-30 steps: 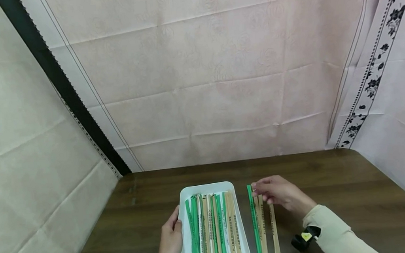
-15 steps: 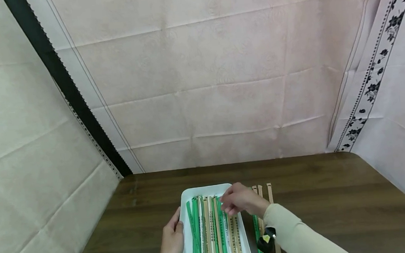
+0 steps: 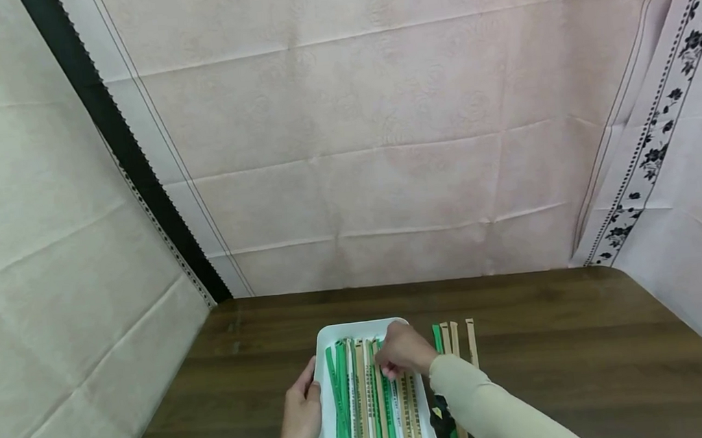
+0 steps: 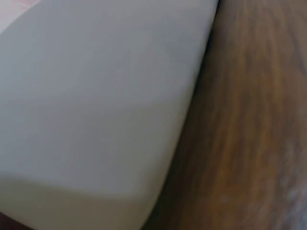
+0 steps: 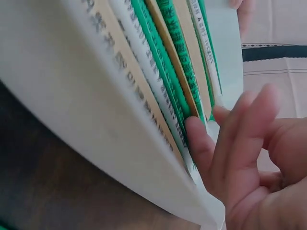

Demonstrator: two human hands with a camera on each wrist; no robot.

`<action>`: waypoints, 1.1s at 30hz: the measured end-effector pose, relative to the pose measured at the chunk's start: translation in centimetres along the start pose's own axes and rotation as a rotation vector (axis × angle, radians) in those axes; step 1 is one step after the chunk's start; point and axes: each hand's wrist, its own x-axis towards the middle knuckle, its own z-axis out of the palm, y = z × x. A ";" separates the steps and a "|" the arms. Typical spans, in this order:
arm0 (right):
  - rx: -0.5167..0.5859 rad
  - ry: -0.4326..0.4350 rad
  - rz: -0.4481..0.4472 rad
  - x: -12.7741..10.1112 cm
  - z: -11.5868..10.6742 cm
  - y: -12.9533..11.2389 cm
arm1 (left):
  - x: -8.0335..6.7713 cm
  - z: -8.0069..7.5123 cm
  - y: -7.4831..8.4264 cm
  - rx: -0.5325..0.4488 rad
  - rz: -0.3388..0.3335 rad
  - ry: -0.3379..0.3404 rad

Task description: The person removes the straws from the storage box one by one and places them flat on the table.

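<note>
White tray (image 3: pixel 355 330), green, tan and white strips (image 3: pixel 364 417) — some dark-lettered, brown wood-grained table (image 3: pixel 584 352), black-flowered white border (image 3: pixel 653 154)

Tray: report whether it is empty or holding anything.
Holding things, not empty: the head view shows green, tan and white strips lying lengthwise inside the tray.

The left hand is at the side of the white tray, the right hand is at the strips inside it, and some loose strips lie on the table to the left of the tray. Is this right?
Not quite: the loose strips lie on the table to the right of the white tray, as the head view shows. The rest is correct.
</note>
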 end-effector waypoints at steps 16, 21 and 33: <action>0.018 0.008 -0.006 0.2 -0.1 0.5 | 0.1 -0.3 -0.2 0.032 0.013 0.001; 0.146 -0.038 -0.040 -0.2 -2.0 0.6 | 0.1 0.0 -0.3 0.034 0.022 -0.003; 0.443 -0.073 0.036 -1.3 -9.6 2.6 | 0.1 -0.2 -0.3 0.028 0.003 -0.014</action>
